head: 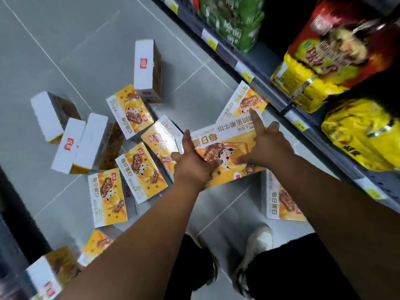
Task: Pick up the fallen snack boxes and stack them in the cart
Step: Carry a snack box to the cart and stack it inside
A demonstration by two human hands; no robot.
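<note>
Several yellow-and-white snack boxes lie scattered on the grey tiled floor (65, 40). One snack box (225, 152) lies face up in the middle, and both my hands are on it. My left hand (192, 156) lies at its left end, fingers straight and thumb across the face. My right hand (266, 146) presses on its right part with fingers spread and the index finger pointing away. Another box (242, 102) leans just beyond it against the shelf base. One box (279, 198) lies nearer me on the right, others (138, 169) (107, 195) to the left.
A store shelf (270, 98) runs along the right with yellow bags (357, 135) and green packs (233, 20). A box (149, 70) stands on end farther out. My shoe (257, 241) is on the floor below my arms. A dark shelf base (13, 202) borders the left.
</note>
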